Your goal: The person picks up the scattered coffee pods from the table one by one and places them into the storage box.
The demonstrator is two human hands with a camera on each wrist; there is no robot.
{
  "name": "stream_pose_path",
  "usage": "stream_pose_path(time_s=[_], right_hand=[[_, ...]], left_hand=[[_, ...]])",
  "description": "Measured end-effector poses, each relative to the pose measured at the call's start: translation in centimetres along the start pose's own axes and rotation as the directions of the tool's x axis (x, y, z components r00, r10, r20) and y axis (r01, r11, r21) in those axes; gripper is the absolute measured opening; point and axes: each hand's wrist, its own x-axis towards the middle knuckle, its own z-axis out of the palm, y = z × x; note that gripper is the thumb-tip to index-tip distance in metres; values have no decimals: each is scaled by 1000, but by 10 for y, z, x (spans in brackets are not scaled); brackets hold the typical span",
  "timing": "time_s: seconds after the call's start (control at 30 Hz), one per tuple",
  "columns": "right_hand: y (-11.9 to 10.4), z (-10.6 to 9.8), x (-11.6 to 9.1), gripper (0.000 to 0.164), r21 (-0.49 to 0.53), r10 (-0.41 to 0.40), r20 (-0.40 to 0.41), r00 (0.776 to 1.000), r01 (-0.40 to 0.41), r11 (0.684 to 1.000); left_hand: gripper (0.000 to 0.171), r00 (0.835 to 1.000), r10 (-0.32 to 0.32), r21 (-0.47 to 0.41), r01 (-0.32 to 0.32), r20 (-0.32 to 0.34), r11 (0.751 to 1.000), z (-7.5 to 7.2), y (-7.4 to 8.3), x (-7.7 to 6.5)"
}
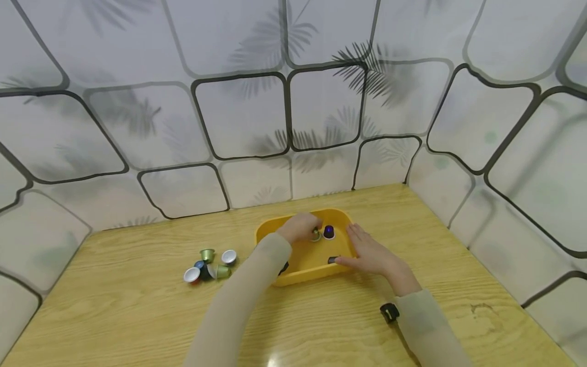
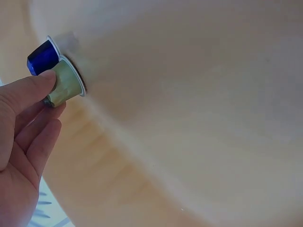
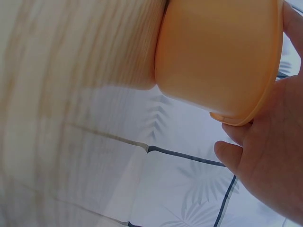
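Observation:
Inside the yellow bin (image 1: 300,275), my left hand (image 1: 300,228) pinches a green coffee capsule (image 2: 66,84) between thumb and fingers. Right beside that capsule is a dark blue coffee capsule (image 1: 328,232), partly behind the green one in the left wrist view. My right hand (image 1: 371,255) holds the bin at its right side, fingers at the rim and thumb over the near corner. A small dark thing (image 1: 332,260) shows by the right thumb; its kind cannot be told. In the right wrist view the bin's outer wall (image 3: 213,56) fills the upper right.
Several coffee capsules lie grouped on the wooden table (image 1: 137,316) left of the bin, among them a green one (image 1: 207,255) and a white-lidded one (image 1: 229,257). A patterned cloth wall (image 1: 243,117) rises behind the table and along both sides.

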Motion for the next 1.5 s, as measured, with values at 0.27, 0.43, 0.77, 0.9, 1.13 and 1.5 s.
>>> stream_pose_path(time_s=[0.27,0.43,0.77,0.9,1.13,1.5], right_hand=[[0,-1,0,96,-3,-3,-2,1000,3,1000],[0,-1,0,97,-5,3,-3,1000,-3,1000],[-3,-2,0,96,-5,2,2,1000,-2,1000],[-2,-1,0,96,-2,9,2,1000,-9,1000],[-2,0,0,98,6,17,2,1000,-17,1000],[-3,1,0,97,9,15,-8,1000,-15,1000]], left_hand=[[5,1000,-8,1,8,13,1000,1,0,2],[2,999,-21,-23,21,34,999,3,-3,6],[8,999,-29,-24,30,19,999,1,-4,2],[22,1000,-26,4,26,-5,1000,-8,-2,-5],[29,991,10,-66,-19,-133,998,-30,-5,-16],[29,908,-42,-230,-60,-416,971,-64,-10,-44]])
